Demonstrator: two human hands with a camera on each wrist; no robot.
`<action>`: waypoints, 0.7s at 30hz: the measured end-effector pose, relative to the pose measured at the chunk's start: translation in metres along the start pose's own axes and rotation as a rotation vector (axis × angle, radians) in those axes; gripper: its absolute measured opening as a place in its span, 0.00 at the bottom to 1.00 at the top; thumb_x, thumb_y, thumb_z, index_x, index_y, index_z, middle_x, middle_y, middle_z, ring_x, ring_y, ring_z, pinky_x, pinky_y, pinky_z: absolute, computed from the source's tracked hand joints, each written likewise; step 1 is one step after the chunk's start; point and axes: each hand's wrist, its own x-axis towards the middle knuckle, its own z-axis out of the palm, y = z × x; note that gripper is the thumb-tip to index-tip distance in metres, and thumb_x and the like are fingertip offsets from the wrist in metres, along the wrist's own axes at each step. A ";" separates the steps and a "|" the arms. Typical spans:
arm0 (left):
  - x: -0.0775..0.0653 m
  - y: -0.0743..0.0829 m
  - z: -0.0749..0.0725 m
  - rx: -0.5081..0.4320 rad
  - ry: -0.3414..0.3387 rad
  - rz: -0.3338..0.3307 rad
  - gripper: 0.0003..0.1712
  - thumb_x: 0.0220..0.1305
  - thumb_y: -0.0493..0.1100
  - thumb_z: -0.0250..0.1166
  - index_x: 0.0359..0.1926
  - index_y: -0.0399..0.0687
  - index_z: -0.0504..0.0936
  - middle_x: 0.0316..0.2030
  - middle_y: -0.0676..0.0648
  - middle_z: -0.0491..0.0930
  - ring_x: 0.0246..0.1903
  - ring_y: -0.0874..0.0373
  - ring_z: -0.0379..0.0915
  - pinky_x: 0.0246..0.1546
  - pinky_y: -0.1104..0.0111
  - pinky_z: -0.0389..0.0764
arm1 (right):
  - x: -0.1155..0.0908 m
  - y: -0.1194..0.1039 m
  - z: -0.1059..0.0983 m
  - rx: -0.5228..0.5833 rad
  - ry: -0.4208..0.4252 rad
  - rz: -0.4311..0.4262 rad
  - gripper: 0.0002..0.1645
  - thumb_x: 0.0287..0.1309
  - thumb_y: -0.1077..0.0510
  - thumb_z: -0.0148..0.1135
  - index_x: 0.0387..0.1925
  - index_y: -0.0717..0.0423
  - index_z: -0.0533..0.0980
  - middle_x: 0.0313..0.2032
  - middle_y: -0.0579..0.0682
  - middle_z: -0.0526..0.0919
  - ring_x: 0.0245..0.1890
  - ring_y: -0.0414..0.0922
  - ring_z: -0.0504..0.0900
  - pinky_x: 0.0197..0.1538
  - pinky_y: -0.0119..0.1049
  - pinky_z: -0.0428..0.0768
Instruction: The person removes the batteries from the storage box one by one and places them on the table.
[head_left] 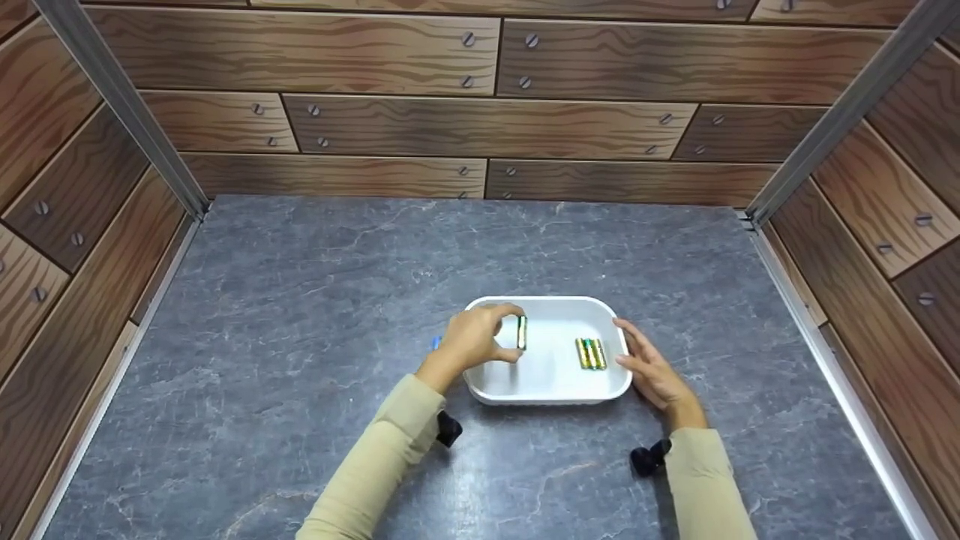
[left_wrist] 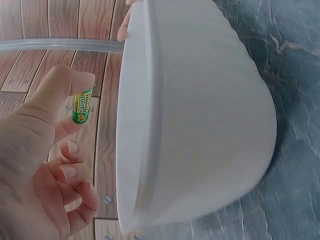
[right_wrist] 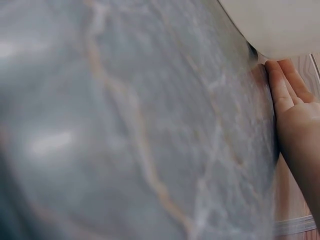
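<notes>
Between thumb and index finger of my left hand (head_left: 474, 334) is a small green and gold battery (head_left: 522, 332), held above the left part of a white plastic basin (head_left: 551, 399). The left wrist view shows the same battery (left_wrist: 82, 106) pinched end to end, while the other fingers curl loosely beneath. Inside the basin, at its right, a row of similar batteries (head_left: 591, 354) lies side by side. My right hand (head_left: 654, 373) is at the basin's right end, its fingertips touching the rim. In the right wrist view its fingers (right_wrist: 280, 85) stretch out fairly straight next to the basin.
Just left of the basin, a small blue thing (head_left: 436, 342) shows, mostly hidden by my left hand. The grey marbled tabletop (head_left: 315, 300) runs back to a wood-patterned wall (head_left: 480, 124). Metal posts stand at both back corners.
</notes>
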 end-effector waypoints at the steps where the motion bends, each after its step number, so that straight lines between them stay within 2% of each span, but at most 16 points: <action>1: -0.002 -0.002 -0.001 -0.007 0.001 -0.003 0.34 0.45 0.55 0.76 0.56 0.60 0.78 0.33 0.47 0.84 0.27 0.62 0.68 0.26 0.69 0.67 | 0.000 0.000 0.000 0.005 -0.002 -0.002 0.37 0.63 0.68 0.52 0.69 0.43 0.57 0.61 0.26 0.67 0.59 0.29 0.72 0.56 0.32 0.78; 5: -0.008 -0.010 -0.005 -0.036 0.007 -0.017 0.33 0.47 0.54 0.76 0.56 0.59 0.78 0.30 0.46 0.82 0.25 0.62 0.64 0.24 0.71 0.62 | 0.000 0.002 0.000 0.012 0.013 0.001 0.37 0.62 0.69 0.51 0.69 0.43 0.57 0.60 0.25 0.69 0.59 0.29 0.72 0.56 0.32 0.78; 8: -0.014 -0.018 -0.006 -0.054 0.012 -0.036 0.33 0.47 0.53 0.76 0.56 0.58 0.78 0.30 0.45 0.81 0.24 0.62 0.62 0.24 0.71 0.60 | 0.001 0.001 0.002 0.005 0.032 0.025 0.38 0.62 0.70 0.51 0.70 0.45 0.55 0.67 0.34 0.61 0.59 0.28 0.72 0.56 0.32 0.78; 12: -0.021 -0.026 -0.008 -0.064 0.030 -0.055 0.32 0.45 0.51 0.76 0.55 0.57 0.79 0.27 0.48 0.77 0.24 0.62 0.60 0.24 0.70 0.59 | 0.001 0.000 0.002 -0.005 0.011 0.024 0.38 0.63 0.69 0.50 0.70 0.41 0.56 0.68 0.38 0.55 0.60 0.27 0.71 0.58 0.29 0.76; 16: -0.028 -0.033 -0.008 -0.068 0.049 -0.049 0.32 0.44 0.51 0.76 0.54 0.57 0.79 0.26 0.51 0.73 0.24 0.62 0.61 0.24 0.70 0.59 | 0.000 0.000 0.001 0.009 -0.004 0.004 0.35 0.64 0.69 0.50 0.67 0.37 0.60 0.63 0.31 0.60 0.60 0.28 0.71 0.59 0.28 0.75; 21: -0.037 -0.043 -0.010 -0.092 0.062 -0.053 0.33 0.44 0.50 0.77 0.55 0.55 0.79 0.27 0.47 0.77 0.25 0.62 0.62 0.24 0.69 0.61 | 0.001 0.000 0.002 0.009 0.027 0.020 0.38 0.63 0.69 0.51 0.70 0.43 0.56 0.72 0.44 0.50 0.60 0.26 0.70 0.59 0.27 0.74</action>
